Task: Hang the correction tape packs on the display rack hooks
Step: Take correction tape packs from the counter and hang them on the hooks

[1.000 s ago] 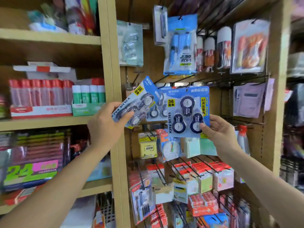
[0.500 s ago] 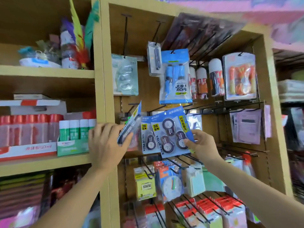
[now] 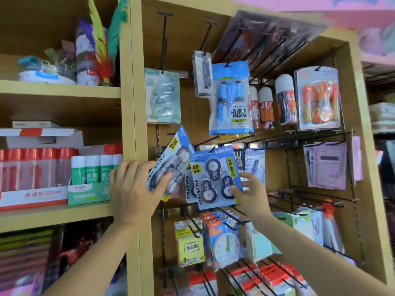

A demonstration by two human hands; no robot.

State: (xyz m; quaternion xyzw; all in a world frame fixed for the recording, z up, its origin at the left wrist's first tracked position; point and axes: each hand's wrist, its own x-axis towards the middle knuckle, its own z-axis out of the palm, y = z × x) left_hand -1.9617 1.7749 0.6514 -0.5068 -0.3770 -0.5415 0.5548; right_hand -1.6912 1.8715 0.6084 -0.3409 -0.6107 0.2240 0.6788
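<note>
Rack (image 3: 359, 146): wooden, fills right of frame.
Left hand (image 3: 132, 189): grips tilted correction tape pack (image 3: 171, 165), centre-left.
Right hand (image 3: 250, 195): pinches upright pack (image 3: 213, 178) by lower right corner, frame centre; pack's top near hook (image 3: 206, 140).

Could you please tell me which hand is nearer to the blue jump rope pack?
Right. The right hand is below the jump rope pack, holding a tape pack. The left hand is below and further left, gripping a tilted pack.
</note>
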